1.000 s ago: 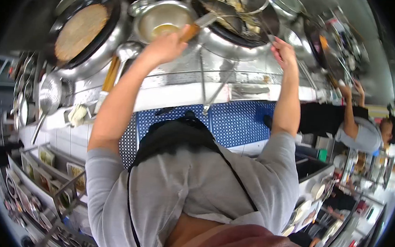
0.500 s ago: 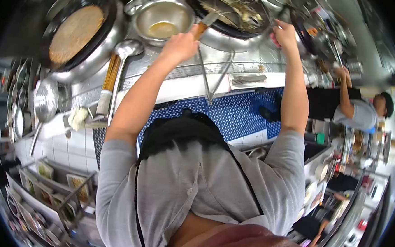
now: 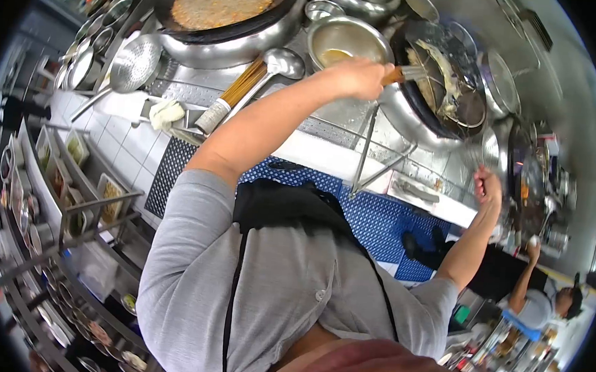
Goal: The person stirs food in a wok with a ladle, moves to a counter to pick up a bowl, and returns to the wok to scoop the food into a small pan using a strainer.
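Observation:
My left hand (image 3: 366, 80) is closed around the wooden handle of a metal spatula (image 3: 408, 74), its blade over the near edge of a dark wok (image 3: 412, 101). Inside the wok lie what look like whole fish (image 3: 449, 86), with a thin wire hoop around them. My right hand (image 3: 487, 187) is closed at the wok's right, just below a shiny round mesh tool (image 3: 484, 150); I cannot tell whether it grips that tool's handle. A steel bowl (image 3: 372, 37) with a little yellowish liquid stands behind my left hand.
A second wok (image 3: 220, 4) holds bubbling orange-brown liquid at the left. A ladle (image 3: 285, 64), a bundle of sticks (image 3: 243, 84), a perforated skimmer (image 3: 136, 63) and a crumpled cloth (image 3: 166, 114) lie along the counter. Another person (image 3: 537, 296) works at the right.
My view has turned, shifting the counter rightward. My right hand has gone from the wok's rim to lower right, away from the wok. The left hand keeps the spatula at the wok.

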A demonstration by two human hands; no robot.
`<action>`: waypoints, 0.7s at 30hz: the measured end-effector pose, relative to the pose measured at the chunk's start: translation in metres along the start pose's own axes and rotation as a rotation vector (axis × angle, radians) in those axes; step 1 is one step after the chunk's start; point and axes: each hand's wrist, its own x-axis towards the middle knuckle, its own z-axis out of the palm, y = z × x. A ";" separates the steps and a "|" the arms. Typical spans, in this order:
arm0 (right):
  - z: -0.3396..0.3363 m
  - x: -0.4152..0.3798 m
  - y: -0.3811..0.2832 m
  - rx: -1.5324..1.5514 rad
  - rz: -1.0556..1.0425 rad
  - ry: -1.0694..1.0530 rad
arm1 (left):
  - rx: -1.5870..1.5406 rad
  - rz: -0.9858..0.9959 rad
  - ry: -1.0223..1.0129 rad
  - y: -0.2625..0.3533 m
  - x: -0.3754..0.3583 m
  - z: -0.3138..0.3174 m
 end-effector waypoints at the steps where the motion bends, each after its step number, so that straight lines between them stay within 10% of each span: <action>1: 0.005 0.013 0.005 0.069 -0.010 -0.028 | -0.018 -0.010 -0.016 0.000 0.000 0.003; 21: 0.095 -0.068 -0.045 -0.160 -0.503 0.206 | -0.006 0.017 0.033 0.020 -0.013 0.077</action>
